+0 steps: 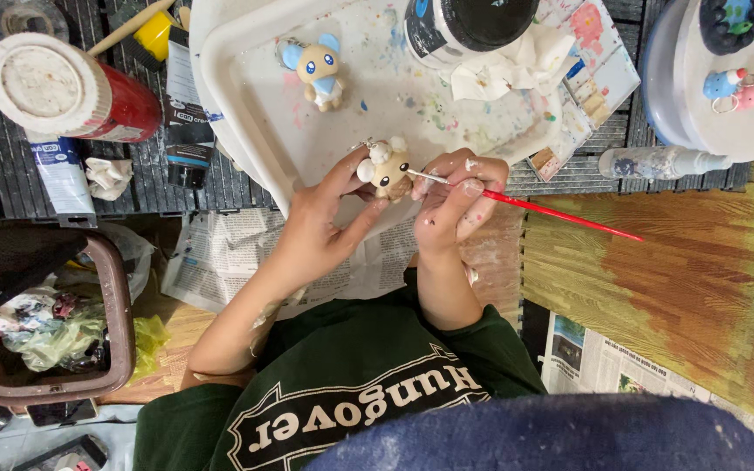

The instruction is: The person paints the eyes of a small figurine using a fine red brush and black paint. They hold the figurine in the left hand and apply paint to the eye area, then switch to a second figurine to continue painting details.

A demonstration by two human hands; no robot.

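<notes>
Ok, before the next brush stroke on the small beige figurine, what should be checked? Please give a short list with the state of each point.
1. Left hand grips the beige figurine firmly: ok, fingers wrap it from the left side.
2. Right hand holds the red paintbrush near its tip: ok.
3. Brush tip meets the figurine: ok, it touches the right side of the head.
4. Paint load on the bristles: cannot tell, too small.
5. White tray lies under the work to catch drips: ok.
6. Blue-eared figurine stands apart from the hands: ok.
</notes>
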